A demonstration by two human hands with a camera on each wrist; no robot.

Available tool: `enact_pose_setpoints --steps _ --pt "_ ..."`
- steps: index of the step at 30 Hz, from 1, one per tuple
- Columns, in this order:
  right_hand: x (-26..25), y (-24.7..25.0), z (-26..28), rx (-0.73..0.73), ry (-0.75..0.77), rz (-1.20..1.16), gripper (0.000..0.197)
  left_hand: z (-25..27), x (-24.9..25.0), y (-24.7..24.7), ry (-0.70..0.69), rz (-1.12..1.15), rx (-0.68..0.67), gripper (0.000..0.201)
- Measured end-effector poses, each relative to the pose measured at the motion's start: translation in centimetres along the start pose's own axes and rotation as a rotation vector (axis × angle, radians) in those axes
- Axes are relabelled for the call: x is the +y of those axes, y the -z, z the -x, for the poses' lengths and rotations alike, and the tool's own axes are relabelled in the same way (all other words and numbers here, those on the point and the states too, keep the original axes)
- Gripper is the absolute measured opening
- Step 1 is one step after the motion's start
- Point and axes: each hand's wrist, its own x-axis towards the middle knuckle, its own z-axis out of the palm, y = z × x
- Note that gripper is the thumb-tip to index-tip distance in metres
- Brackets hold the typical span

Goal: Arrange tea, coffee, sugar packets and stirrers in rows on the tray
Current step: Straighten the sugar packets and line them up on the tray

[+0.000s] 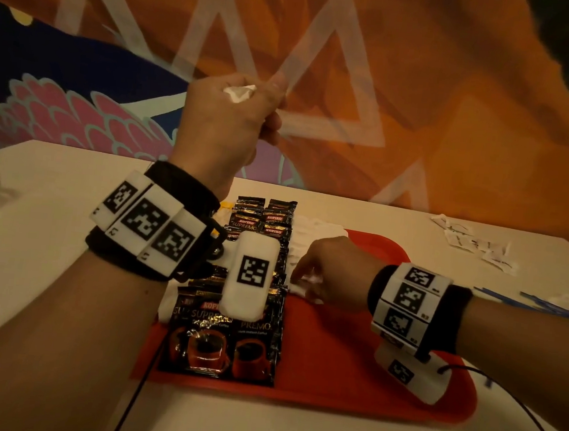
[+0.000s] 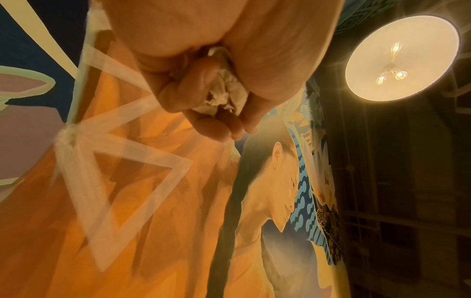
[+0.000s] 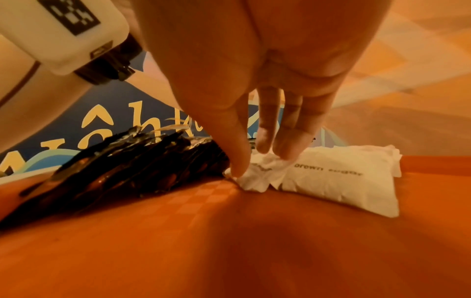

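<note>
Red tray [image 1: 349,365] lies on the white table [image 1: 41,263], with black coffee sachets [image 1: 227,344] overlapping in a row along its 9 o'clock side. Just beside them, toward 3 o'clock, runs a row of white sugar packets [image 3: 339,181]. The right hand [image 1: 335,271] pinches the near packet's crumpled end between thumb and fingers [image 3: 288,141]. The left hand [image 1: 229,121], raised at 12 o'clock above the tray, is fisted round crumpled white packets [image 2: 226,88]. More packets [image 1: 473,244] and blue stirrers [image 1: 537,302] lie at 3 o'clock off the tray.
</note>
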Motion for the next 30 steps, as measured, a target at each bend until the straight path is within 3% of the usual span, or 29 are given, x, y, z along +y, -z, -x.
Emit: enact_pose_setpoints --steps 10,16,20,22,26,30 --pt "0.4 0.4 0.2 0.048 0.001 -0.063 0.026 0.3 -0.1 -0.3 0.022 -0.013 -0.036 0.022" --pt "1.4 5.9 0.9 0.496 0.023 -0.38 0.01 1.0 0.3 -0.6 0.25 0.074 -0.234 0.046" --pt "0.6 8.0 1.9 0.782 0.181 -0.67 0.006 1.7 0.1 -1.6 0.378 0.118 -0.358 0.058" --pt "0.1 8.1 2.2 0.802 0.228 -0.752 0.003 1.8 -0.1 -1.8 0.401 0.153 -0.387 0.062" --pt "-0.2 6.8 1.8 0.721 0.226 -0.821 0.016 2.2 0.2 -2.1 0.413 0.204 -0.438 0.067" --pt "-0.1 6.1 1.4 0.718 0.322 -0.901 0.009 2.6 0.1 -2.5 0.403 0.186 -0.494 0.067"
